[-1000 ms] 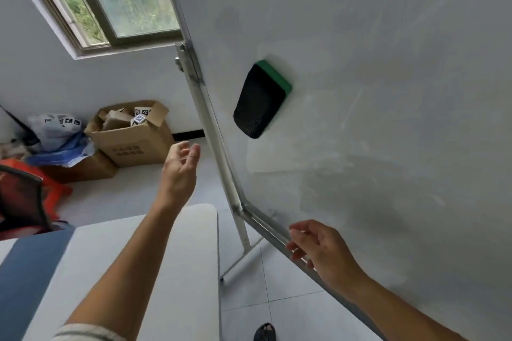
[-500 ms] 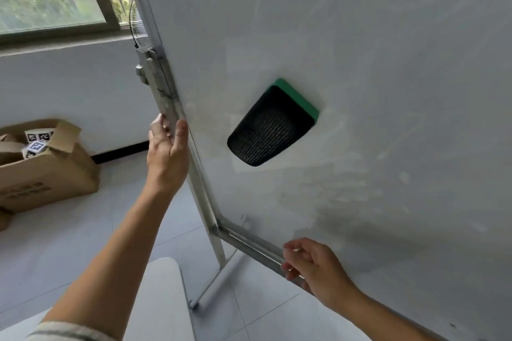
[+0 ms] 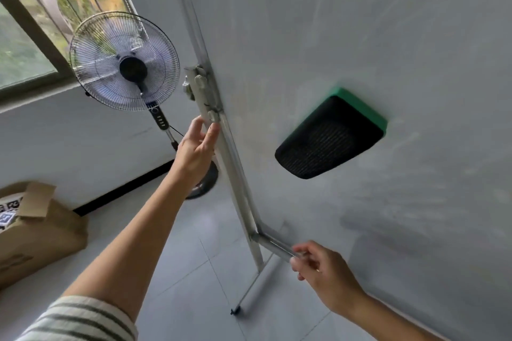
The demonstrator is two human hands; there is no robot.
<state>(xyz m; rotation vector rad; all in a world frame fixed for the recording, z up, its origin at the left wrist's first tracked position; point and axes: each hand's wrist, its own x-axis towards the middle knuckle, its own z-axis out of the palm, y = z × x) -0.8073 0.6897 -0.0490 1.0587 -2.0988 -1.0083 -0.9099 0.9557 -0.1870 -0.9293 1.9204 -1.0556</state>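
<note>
A large whiteboard (image 3: 388, 36) on a metal stand fills the right side of the head view. A black eraser with a green back (image 3: 329, 135) sticks to the board's face. My left hand (image 3: 196, 147) grips the board's left metal frame post (image 3: 235, 174) just below its hinge bracket (image 3: 199, 86), thumb on the front edge. My right hand (image 3: 321, 268) curls its fingers round the bottom rail (image 3: 273, 243) near the lower left corner.
A standing fan (image 3: 124, 61) is behind the board's left edge, by the window (image 3: 33, 22). A cardboard box (image 3: 36, 230) sits on the tiled floor at the left. The stand's leg (image 3: 249, 293) reaches down to the floor.
The view has swung right, bringing the fan into sight. My left hand rose from mid-air to the frame post and now holds it. My right hand stays on the bottom rail.
</note>
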